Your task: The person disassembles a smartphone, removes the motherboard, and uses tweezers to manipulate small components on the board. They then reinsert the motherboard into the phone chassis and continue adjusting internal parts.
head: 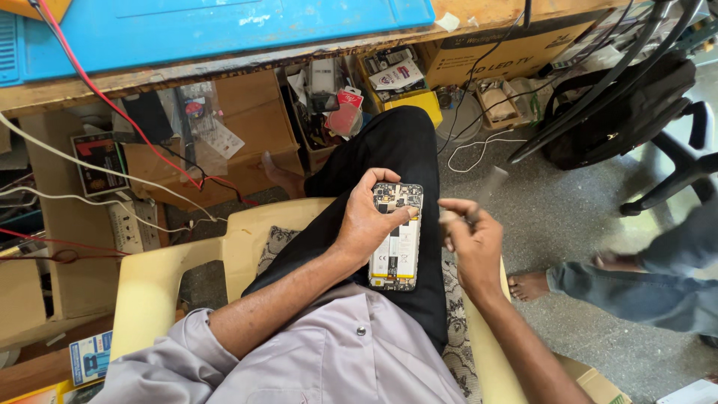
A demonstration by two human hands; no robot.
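An opened phone [396, 247] with its back cover off lies along my thigh, showing a white battery and circuit boards. My left hand [368, 218] grips its upper left side, thumb resting on the board near the top. My right hand [470, 241] hovers just right of the phone, fingers pinched around a thin tool [458, 218] that is blurred. I sit in a cream plastic chair [161, 280], wearing black trousers and a grey shirt.
A wooden bench with a blue mat [224, 26] runs along the top, red and white cables hanging off it. Cardboard boxes [247, 120] and parts clutter the space beneath. Another person's bare foot [529, 284] and jeans are at right, near a black bag [621, 120].
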